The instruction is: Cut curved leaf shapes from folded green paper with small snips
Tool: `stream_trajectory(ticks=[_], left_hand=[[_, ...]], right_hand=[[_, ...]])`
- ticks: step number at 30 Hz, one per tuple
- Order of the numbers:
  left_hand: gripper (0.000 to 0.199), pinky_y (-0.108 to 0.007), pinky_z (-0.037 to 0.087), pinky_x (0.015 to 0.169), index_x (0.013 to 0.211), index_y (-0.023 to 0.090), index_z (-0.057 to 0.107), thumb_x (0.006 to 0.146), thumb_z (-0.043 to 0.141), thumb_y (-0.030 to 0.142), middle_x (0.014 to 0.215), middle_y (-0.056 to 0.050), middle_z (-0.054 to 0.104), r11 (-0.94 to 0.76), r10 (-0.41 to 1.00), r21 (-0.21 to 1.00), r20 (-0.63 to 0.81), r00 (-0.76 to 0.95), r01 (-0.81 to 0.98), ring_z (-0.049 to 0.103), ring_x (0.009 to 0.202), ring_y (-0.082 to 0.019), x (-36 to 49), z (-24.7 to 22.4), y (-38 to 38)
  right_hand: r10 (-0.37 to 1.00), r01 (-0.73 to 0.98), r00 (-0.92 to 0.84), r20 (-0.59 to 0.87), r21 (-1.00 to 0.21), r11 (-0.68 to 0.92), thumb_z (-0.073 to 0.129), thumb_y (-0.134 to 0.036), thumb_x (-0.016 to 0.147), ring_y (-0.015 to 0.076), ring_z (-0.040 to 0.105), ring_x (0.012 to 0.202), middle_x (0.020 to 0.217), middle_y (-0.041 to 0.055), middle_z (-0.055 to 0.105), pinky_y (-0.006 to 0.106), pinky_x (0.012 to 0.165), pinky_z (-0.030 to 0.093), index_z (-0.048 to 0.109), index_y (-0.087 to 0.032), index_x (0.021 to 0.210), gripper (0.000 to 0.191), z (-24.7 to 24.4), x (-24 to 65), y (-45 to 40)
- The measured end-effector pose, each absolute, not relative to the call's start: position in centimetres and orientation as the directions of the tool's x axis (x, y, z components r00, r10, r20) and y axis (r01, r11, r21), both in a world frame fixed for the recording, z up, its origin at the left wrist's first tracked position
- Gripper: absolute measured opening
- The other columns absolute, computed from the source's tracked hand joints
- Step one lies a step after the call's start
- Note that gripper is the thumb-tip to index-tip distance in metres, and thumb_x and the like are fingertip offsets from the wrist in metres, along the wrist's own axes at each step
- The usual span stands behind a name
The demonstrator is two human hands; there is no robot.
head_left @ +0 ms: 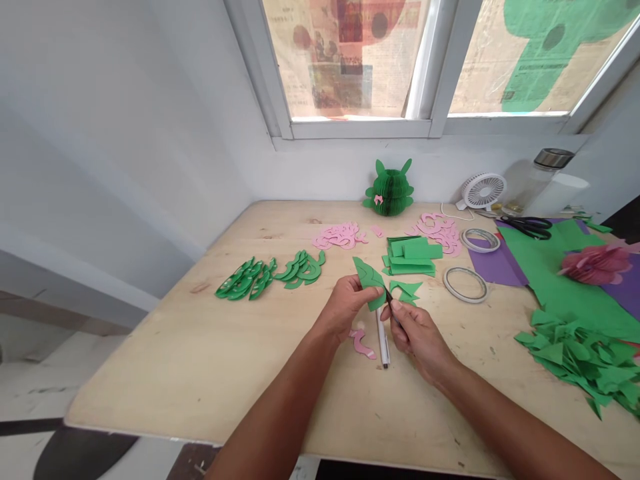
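My left hand (351, 303) pinches a green paper piece (367, 275) that has a curved line drawn on it. The fingers of my right hand (415, 333) are closed round a pair of scissors, mostly hidden, whose dark blades (388, 296) meet the paper's right edge. Below the hands a white pen (383, 343) lies on the table, with a curved pink paper piece (362, 345) to its left. Pointed green scraps (407, 291) lie just beyond my right hand. Farther back is a stack of green paper strips (413, 256).
Green cutouts (303, 268) and pink cutouts (340, 235) lie at left and behind. Two tape rolls (465, 285) sit to the right, near black scissors (530, 227) and a scrap heap (585, 360). A green paper figure (390, 192), fan (484, 191) and bottle (537, 177) stand along the wall.
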State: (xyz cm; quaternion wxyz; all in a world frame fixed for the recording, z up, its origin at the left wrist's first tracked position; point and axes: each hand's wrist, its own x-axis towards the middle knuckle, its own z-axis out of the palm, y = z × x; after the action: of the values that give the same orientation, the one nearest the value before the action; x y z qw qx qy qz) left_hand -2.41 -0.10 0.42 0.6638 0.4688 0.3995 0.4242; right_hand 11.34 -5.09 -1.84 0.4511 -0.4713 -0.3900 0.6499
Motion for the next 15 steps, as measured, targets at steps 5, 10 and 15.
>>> stream_trajectory(ticks=[5,10,15], left_hand=[[0.018,-0.026,0.04,0.067,0.069,0.012,0.066,0.064,0.068,0.029,0.071,-0.005,0.063,0.204,0.94,0.95,-0.122,0.319,-0.235,0.054,0.068,-0.015,-2.59,-0.1,0.21],[0.017,-0.025,0.039,0.063,0.068,0.012,0.067,0.064,0.068,0.028,0.069,-0.005,0.063,0.221,0.936,0.949,-0.142,0.323,-0.224,0.053,0.064,-0.014,-2.58,-0.03,0.29],[0.017,-0.026,0.038,0.06,0.064,0.012,0.066,0.063,0.068,0.029,0.065,-0.004,0.063,0.229,0.937,0.952,-0.159,0.31,-0.205,0.052,0.06,-0.014,-2.5,0.22,0.19]], right_hand=[[0.952,-0.208,-0.142,-0.272,-0.932,-0.298,0.054,-0.058,0.078,0.0055,0.019,0.037,0.043,-0.0093,0.031,0.022,0.038,0.013,0.057,-0.016,0.076,0.042,-2.06,11.45,-4.96],[0.951,-0.206,-0.146,-0.274,-0.931,-0.3,0.054,-0.058,0.078,0.0054,0.018,0.038,0.043,-0.0097,0.03,0.022,0.039,0.013,0.058,-0.015,0.077,0.043,-1.89,11.43,-5.02],[0.952,-0.205,-0.142,-0.271,-0.933,-0.297,0.053,-0.059,0.078,0.0059,0.018,0.038,0.043,-0.0092,0.03,0.023,0.04,0.012,0.057,-0.016,0.078,0.043,-1.67,11.29,-5.1]])
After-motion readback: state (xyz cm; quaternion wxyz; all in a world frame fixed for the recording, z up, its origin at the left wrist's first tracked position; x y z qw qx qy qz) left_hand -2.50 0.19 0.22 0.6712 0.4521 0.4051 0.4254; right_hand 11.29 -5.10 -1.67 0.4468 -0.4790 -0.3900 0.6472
